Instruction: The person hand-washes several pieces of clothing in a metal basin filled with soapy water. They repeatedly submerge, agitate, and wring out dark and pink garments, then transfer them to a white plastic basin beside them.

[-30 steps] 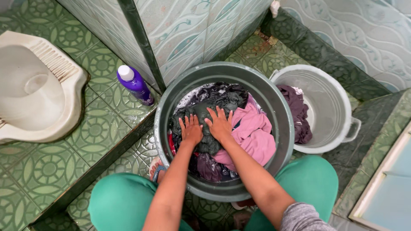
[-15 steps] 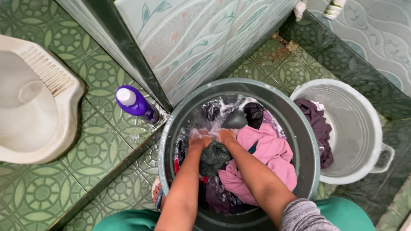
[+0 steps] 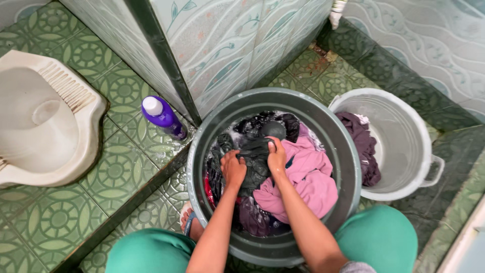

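Note:
A large grey-green tub stands on the floor between my knees, full of wet clothes in soapy water. Both hands are inside it. My left hand and my right hand each grip a dark green garment bunched between them. A pink garment lies to the right of my right hand, and black clothes lie at the far side of the tub.
A white bucket holding a dark purple cloth stands right of the tub. A purple bottle with a white cap stands at the tiled wall corner. A white squat toilet sits left. My foot is beside the tub.
My hands went from lying flat on the dark garment to pushing it into the water, and now they grip it bunched up nearer to me. The view shifted slightly.

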